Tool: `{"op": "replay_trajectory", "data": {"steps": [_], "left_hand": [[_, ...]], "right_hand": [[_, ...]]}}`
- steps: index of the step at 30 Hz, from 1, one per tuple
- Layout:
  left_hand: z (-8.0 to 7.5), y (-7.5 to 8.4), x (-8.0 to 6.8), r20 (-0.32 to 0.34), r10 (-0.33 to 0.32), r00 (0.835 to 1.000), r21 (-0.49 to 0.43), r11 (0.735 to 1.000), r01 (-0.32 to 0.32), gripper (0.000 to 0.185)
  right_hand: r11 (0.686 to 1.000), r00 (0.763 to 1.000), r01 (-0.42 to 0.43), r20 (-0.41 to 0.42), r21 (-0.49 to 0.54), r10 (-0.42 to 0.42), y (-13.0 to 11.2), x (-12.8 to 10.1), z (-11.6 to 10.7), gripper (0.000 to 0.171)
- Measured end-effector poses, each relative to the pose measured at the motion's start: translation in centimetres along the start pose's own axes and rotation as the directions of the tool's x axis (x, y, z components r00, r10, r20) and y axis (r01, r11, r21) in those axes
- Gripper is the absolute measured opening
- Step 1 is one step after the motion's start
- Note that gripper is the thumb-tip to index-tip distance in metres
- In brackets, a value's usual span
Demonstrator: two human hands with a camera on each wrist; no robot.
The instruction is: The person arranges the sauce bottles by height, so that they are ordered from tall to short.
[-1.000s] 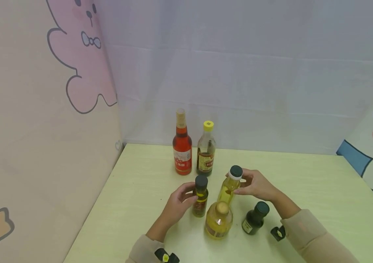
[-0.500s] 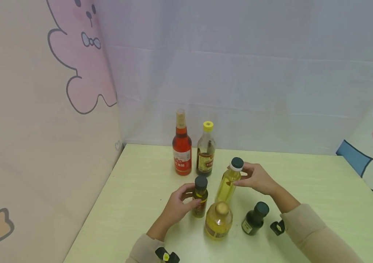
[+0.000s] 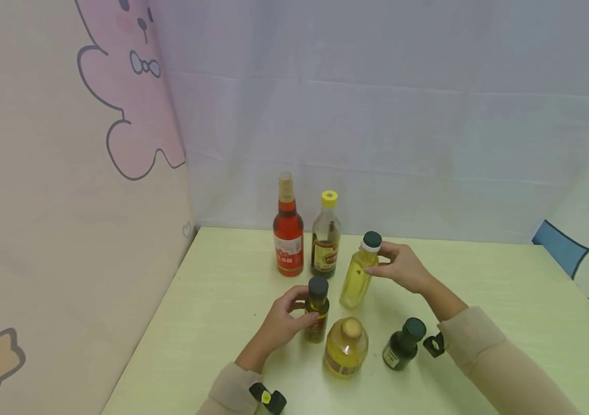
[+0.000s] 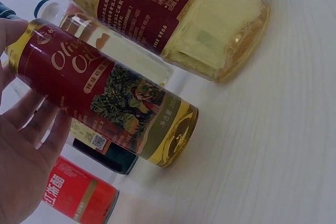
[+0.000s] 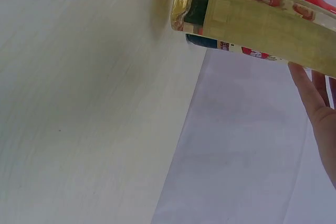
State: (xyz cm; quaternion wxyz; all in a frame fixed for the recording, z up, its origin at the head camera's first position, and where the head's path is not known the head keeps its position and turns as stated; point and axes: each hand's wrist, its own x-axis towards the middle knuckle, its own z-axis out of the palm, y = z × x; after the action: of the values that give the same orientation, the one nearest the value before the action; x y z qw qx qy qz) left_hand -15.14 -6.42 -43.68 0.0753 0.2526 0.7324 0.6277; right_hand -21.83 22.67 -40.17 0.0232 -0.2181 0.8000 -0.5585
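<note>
My left hand (image 3: 281,323) grips a small dark-capped olive oil bottle (image 3: 317,325) by its upper part, thumb on the near side. In the left wrist view its red label (image 4: 79,66) reads "Olive Oil". Higher up the table, my right hand (image 3: 403,268) holds a clear bottle of yellow oil (image 3: 355,285) with a green cap, near its neck. That bottle tilts, its top toward the right; in the right wrist view its base sits beside a soft shadow (image 5: 160,3) on the table. A round yellow bottle (image 3: 345,354) stands between the arms, in front of both held bottles.
At the back stand a tall red vinegar bottle (image 3: 288,245) and a yellow-capped bottle (image 3: 325,251) of dark liquid. A short dark bottle (image 3: 402,346) is near my right forearm. Walls with cartoon prints border the pale table (image 3: 211,311) on the left and right.
My right hand has carried the clear yellow oil bottle away from me, toward the back, clear of the round bottle. The left hand has stayed at the olive oil bottle, its thumb now closer around it.
</note>
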Motion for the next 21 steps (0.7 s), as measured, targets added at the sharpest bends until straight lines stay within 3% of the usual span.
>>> {"op": "replay_trajectory", "data": {"steps": [5, 11, 21], "left_hand": [[-0.1, -0.2, 0.2, 0.015, 0.013, 1.000, -0.001, 1.000, -0.013, 0.040], [-0.2, -0.3, 0.4, 0.022, 0.035, 0.999, -0.006, 0.999, -0.035, 0.040], [-0.1, -0.5, 0.3, 0.021, 0.037, 0.999, -0.007, 0.999, -0.037, 0.041]], "right_hand": [[0.996, 0.998, -0.050, -0.028, -0.075, 0.048, 0.0, 0.7, -0.2, 0.049], [0.990, 0.997, -0.069, -0.046, -0.124, 0.064, -2.6, 0.9, 0.0, 0.046], [0.982, 0.983, -0.155, -0.115, -0.103, 0.143, 0.0, 2.8, -0.6, 0.057]]}}
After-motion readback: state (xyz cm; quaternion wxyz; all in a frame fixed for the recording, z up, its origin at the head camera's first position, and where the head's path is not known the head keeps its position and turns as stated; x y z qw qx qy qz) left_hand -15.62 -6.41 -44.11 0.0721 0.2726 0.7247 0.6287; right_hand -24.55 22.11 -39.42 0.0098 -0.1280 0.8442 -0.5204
